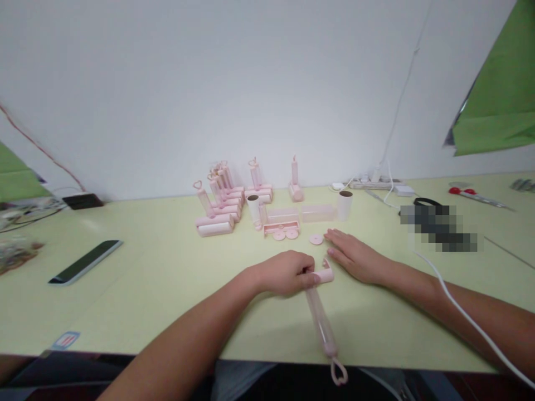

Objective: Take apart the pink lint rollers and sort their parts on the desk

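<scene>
My left hand (286, 273) is closed around the head of a pink lint roller (320, 317). Its clear pink handle points toward me and ends in a heart-shaped loop beyond the table edge. The curved pink frame sticks out to the right of my fingers, which hide the rest of the head. With fingers stretched out low over the table, my right hand (355, 256) holds nothing that I can see. Its fingertips are at the right edge of a round pink disc (316, 239); whether they touch it I cannot tell.
Beyond my hands are a pink tray-like part (271, 229), clear pink covers (317, 213) and white paper rolls (345, 207). Several assembled lint rollers (215, 225) stand near the wall. A phone (86, 263) lies left; scissors (476, 195) and a white cable (451, 301) are right.
</scene>
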`<action>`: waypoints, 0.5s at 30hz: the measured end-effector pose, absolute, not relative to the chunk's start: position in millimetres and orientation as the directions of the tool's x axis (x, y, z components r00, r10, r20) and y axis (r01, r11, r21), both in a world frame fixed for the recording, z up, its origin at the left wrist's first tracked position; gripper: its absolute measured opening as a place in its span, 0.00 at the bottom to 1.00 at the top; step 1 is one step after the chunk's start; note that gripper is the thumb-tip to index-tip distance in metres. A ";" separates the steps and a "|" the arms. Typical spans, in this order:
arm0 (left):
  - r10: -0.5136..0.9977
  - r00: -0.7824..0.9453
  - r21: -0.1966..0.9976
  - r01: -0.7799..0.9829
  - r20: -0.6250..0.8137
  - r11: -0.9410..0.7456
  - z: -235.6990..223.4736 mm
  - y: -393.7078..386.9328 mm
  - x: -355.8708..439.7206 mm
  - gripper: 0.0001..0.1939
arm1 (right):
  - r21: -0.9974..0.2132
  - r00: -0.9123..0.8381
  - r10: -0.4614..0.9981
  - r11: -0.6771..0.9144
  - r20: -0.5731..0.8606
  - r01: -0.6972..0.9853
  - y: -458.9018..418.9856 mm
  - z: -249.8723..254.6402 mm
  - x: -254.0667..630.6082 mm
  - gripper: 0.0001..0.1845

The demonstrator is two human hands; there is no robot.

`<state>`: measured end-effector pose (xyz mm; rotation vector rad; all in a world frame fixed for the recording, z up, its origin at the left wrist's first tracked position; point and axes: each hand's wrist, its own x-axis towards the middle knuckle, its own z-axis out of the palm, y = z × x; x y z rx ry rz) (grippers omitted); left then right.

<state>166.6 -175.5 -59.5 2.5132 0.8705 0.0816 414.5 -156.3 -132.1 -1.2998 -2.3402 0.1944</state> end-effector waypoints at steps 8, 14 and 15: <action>0.749 0.645 0.581 0.555 0.151 -0.595 -61.5 -163.4 158.9 0.16 | -0.691 -0.448 0.847 0.506 0.285 0.517 -193.9 -81.8 396.7 0.19; 0.876 0.449 0.811 0.440 0.175 -0.387 -68.9 -162.6 166.6 0.17 | -0.663 -0.550 0.820 0.501 0.158 0.556 -202.7 -82.6 388.5 0.13; 0.881 0.453 0.863 0.380 0.140 -0.332 -68.5 -161.8 166.0 0.18 | -0.656 -0.558 0.811 0.519 0.176 0.548 -201.3 -83.0 390.2 0.13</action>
